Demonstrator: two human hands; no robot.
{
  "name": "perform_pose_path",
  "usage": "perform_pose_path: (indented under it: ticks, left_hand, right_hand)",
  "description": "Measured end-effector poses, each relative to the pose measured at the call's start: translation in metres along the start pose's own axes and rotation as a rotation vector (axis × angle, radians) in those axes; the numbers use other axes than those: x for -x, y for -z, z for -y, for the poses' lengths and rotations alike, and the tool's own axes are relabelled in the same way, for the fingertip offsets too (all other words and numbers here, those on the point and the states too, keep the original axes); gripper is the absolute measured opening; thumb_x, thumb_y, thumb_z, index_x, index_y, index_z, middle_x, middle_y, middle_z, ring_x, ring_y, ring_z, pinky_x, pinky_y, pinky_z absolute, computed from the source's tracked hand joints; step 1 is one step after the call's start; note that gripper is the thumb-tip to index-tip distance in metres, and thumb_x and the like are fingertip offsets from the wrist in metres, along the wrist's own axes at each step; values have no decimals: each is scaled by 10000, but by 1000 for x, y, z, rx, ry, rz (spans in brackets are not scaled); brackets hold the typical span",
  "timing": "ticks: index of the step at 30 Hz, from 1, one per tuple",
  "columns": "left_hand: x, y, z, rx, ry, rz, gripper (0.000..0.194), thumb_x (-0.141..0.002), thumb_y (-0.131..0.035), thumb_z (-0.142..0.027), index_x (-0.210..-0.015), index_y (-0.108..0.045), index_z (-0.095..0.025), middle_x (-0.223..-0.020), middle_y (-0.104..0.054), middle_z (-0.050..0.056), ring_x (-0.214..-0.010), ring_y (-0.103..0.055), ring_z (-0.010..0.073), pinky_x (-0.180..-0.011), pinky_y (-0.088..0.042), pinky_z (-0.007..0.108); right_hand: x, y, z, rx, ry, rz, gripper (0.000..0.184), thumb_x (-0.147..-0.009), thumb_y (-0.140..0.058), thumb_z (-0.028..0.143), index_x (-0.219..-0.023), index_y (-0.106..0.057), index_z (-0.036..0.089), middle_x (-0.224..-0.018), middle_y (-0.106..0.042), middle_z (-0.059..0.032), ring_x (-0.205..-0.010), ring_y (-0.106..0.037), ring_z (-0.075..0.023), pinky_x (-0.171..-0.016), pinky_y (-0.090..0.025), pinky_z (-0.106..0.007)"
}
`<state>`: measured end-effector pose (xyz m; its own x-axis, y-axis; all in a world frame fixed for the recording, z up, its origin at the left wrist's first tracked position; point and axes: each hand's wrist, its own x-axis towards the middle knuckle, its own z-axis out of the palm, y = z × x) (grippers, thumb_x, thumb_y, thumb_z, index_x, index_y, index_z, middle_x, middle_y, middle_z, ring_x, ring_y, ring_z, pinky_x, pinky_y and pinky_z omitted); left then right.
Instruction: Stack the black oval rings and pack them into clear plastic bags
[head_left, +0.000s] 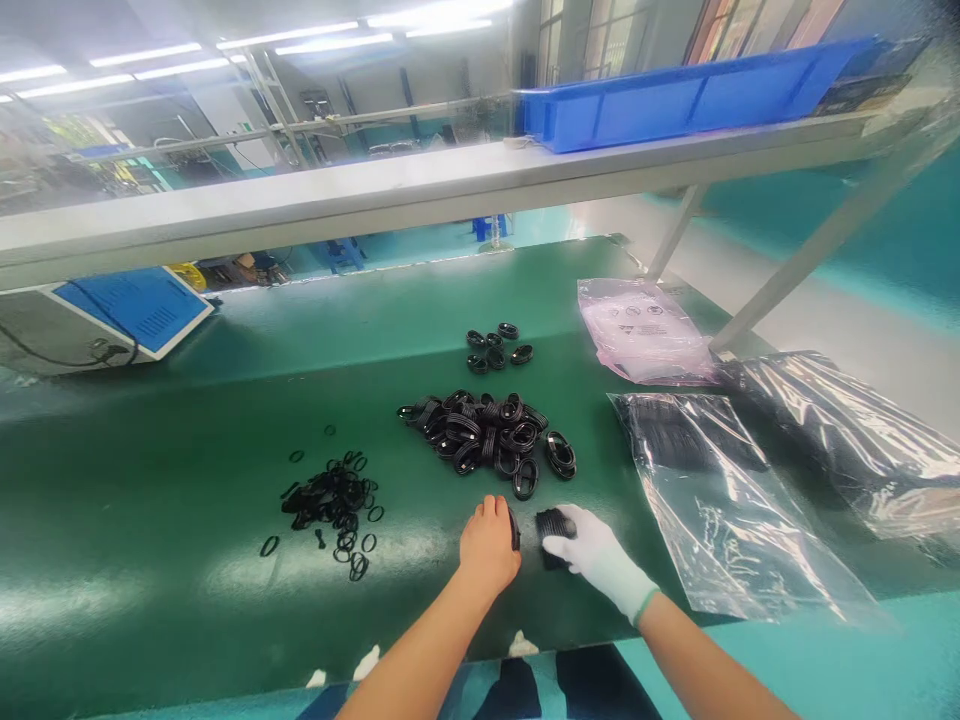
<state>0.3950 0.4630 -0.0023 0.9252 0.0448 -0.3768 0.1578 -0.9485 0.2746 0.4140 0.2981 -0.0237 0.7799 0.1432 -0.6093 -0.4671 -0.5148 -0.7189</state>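
My left hand (489,550), bare, is closed around a coiled black cable (515,530), of which only the right edge shows past the fingers. Just to the right, my right hand (600,560) in a white glove grips a black ribbed bundle (552,528) low over the green table; its exact kind I cannot make out. Beyond both hands lies a heap of coiled black cables (487,430). A smaller group of coils (495,350) sits farther back. On the left is a pile of small black rings (334,500), with several loose ones around it.
A clear plastic bag (720,520) holding black items lies at right, beside a larger clear-wrapped black pack (855,420). Behind them is a pinkish bag (645,330). A raised shelf (337,205) crosses the back, carrying a blue bin (690,105). A blue-and-white box (135,310) stands at left.
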Motion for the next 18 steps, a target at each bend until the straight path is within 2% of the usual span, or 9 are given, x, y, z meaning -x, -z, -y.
perform_pose_path:
  ticks: [4,7,12,16,18]
  left_hand:
    - [5,0,5,387,-83,40,750,-582,-665,-266,-1258,-340,-259,-1162,-472,43,-959,-519,182,-826,-419,280]
    - [9,-11,8,591,-90,75,785,-553,-703,-253,-1258,-358,-265,-1047,-532,14,-889,-524,151,-805,-433,264]
    - [5,-35,12,667,-164,67,786,-556,-715,-229,-1265,-377,-266,-965,-539,-3,-800,-511,128,-778,-452,278]
    - [1,-38,16,737,-239,56,755,-577,-703,-207,-1257,-384,-281,-1172,-446,9,-823,-505,104,-795,-458,261]
    - [1,-36,17,750,-262,76,764,-579,-702,-200,-1266,-374,-273,-1204,-415,11,-837,-502,99,-807,-454,249]
  right_hand:
    - [1,1,1,-16,11,-2,568,-646,-563,279,-1184,-426,156,-1053,-550,-122,-740,-600,-190,-487,-485,-259]
    - [4,3,3,-32,33,15,545,-644,-560,275,-1166,-437,174,-1003,-571,-88,-740,-598,-183,-499,-482,-252]
    - [11,6,8,-49,42,29,547,-650,-568,301,-1166,-438,177,-1018,-570,-83,-764,-590,-184,-523,-472,-257]
    - [15,5,15,78,117,-18,448,-654,-576,301,-1081,-509,184,-952,-582,-61,-815,-567,-188,-641,-463,-280]
    - [15,3,18,168,157,-59,396,-631,-597,288,-1008,-547,178,-920,-579,-58,-842,-550,-197,-719,-443,-298]
